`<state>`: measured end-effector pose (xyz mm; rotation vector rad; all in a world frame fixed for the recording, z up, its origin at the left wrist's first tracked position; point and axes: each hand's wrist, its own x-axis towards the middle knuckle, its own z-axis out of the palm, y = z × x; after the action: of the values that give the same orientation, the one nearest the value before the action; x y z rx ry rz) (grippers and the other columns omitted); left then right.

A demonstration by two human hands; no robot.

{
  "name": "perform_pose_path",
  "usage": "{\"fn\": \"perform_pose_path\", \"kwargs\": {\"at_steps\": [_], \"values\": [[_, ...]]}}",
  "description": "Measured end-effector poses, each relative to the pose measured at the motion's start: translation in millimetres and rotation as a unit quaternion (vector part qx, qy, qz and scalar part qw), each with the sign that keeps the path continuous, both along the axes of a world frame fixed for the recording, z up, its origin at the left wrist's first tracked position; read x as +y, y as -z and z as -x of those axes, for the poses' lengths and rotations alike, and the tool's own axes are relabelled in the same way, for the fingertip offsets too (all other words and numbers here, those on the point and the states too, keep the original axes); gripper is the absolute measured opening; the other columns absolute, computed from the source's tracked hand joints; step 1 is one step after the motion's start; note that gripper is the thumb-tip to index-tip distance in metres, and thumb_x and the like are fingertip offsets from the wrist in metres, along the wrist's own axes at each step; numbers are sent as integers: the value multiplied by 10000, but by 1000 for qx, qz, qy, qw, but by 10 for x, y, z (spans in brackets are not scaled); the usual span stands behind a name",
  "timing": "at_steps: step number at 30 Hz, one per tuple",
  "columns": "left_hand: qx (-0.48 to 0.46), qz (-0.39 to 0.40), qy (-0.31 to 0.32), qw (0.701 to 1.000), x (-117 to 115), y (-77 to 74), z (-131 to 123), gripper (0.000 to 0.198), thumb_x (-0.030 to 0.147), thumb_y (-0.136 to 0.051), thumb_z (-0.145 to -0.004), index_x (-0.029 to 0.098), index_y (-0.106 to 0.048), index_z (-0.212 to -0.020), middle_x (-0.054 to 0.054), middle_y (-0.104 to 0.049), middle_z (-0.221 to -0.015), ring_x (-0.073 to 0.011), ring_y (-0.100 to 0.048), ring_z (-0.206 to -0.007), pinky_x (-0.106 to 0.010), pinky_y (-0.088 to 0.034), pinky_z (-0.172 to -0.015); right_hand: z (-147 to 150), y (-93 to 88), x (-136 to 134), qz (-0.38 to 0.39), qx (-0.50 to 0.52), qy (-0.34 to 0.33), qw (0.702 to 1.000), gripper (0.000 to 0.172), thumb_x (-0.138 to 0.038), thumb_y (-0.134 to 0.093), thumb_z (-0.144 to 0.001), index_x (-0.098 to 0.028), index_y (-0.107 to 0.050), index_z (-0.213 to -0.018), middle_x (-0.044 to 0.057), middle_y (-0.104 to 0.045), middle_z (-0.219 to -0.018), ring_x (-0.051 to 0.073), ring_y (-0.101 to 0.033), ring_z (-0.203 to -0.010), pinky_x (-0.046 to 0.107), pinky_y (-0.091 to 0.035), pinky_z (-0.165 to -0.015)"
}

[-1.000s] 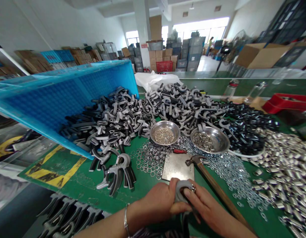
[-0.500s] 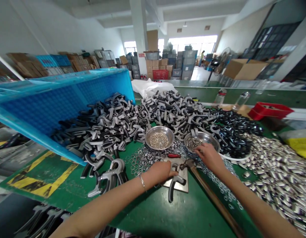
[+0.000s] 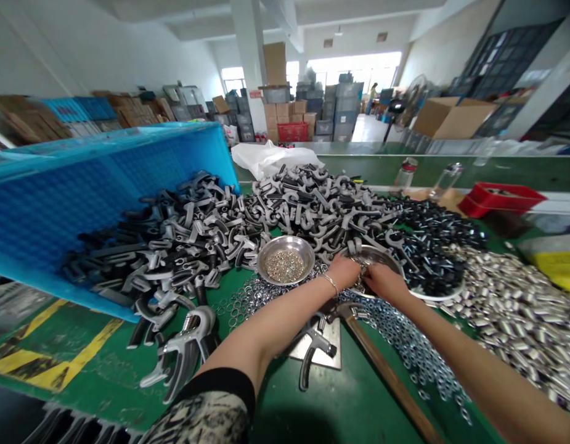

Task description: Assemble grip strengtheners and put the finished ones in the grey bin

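My left hand [image 3: 344,272], with a bracelet at the wrist, reaches into the right-hand metal bowl [image 3: 392,262] of small metal pins. My right hand [image 3: 385,282] meets it there from the other side. Both sets of fingers are bent and pinched together over the pins; what they hold is too small to make out. Below my left forearm, a grey and black hand-grip part [image 3: 316,340] lies on a flat metal plate [image 3: 334,356]. A wooden-handled hammer [image 3: 381,364] rests beside the plate, its head near the bowl.
Another metal bowl [image 3: 261,262] holds small pieces. Loose rings [image 3: 395,336] are scattered around. Behind are heaped grip parts [image 3: 307,203] and a tipped blue crate [image 3: 104,148]. Black parts [image 3: 437,246] and metal cylinders [image 3: 520,314] pile up at right, before a red bin [image 3: 501,200].
My left hand has left the grip part on the plate and moved forward and right into the pin bowl, beside my right hand. The grip part stays on the plate.
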<state>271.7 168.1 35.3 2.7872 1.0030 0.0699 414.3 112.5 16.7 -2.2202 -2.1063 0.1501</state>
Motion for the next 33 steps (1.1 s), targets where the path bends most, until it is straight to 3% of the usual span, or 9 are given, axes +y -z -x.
{"fn": "perform_pose_path", "kwargs": {"at_steps": [6,10,13,17,20,23,26,29,33], "values": [[-74,25,-34,996,-17,97,87,182,178,-544,-872,143,-698,-962,-136,-725,-986,-277,-662,-980,-437,-445,-958,-74,76,59,-41,41,0,998,178,-117,-506,-867,-108,-648,-974,189,-696,-1006,290,-644,-972,369,-475,-827],[-135,47,-91,986,-88,21,176,254,205,-455,-929,121,-618,-1105,-119,-709,-970,-235,-662,-890,-347,-502,-801,-49,-147,-40,-97,85,-13,992,207,-167,-491,-889,-121,-657,-1005,156,-694,-1022,274,-625,-1017,375,-469,-897],[-249,86,-92,960,-243,-31,431,221,200,-470,-934,147,-618,-1089,-74,-697,-989,-186,-646,-905,-297,-502,-814,130,-296,-347,-111,170,-47,978,230,-266,-497,-914,-197,-674,-1044,89,-703,-1077,235,-643,-1024,345,-485,-901],[-414,190,-108,884,-581,-47,1029,146,195,-559,-893,192,-686,-964,-42,-686,-992,-170,-636,-964,-317,-491,-901,582,-224,-790,27,369,-72,926,182,-354,-516,-905,-228,-634,-964,12,-730,-847,174,-690,-696,283,-534,-658],[-471,332,-200,793,-840,-15,1510,156,258,-661,-829,173,-664,-960,-37,-700,-894,-171,-673,-818,-305,-528,-774,858,-62,-894,97,364,-54,925,222,-397,-454,-927,-226,-591,-894,-16,-712,-747,138,-620,-499,237,-455,-465],[-492,386,-283,727,-1046,54,1899,243,356,-701,-802,153,-641,-922,-15,-681,-738,-166,-667,-685,-285,-513,-694,973,30,-826,94,324,-70,939,256,-409,-422,-945,-227,-590,-882,-26,-717,-723,126,-608,-476,237,-454,-510],[-486,371,-303,731,-1197,142,2117,262,410,-660,-832,151,-642,-867,-3,-651,-702,-150,-635,-669,-264,-481,-689,999,26,-735,90,270,-88,955,276,-401,-399,-962,-225,-590,-869,-24,-713,-697,133,-621,-493,248,-454,-568],[-467,362,-286,755,-1290,209,2149,241,396,-618,-858,156,-635,-841,-6,-643,-743,-147,-608,-691,-261,-464,-691,1026,-7,-699,89,201,-103,970,276,-384,-397,-975,-222,-595,-871,-12,-717,-704,150,-656,-565,249,-446,-599],[-405,289,-268,825,-1326,275,2011,191,334,-593,-877,165,-635,-799,-14,-630,-772,-159,-587,-739,-273,-442,-708,1123,-18,-702,80,90,-115,986,232,-327,-432,-976,-178,-607,-944,89,-739,-797,233,-705,-732,289,-444,-644]]}}
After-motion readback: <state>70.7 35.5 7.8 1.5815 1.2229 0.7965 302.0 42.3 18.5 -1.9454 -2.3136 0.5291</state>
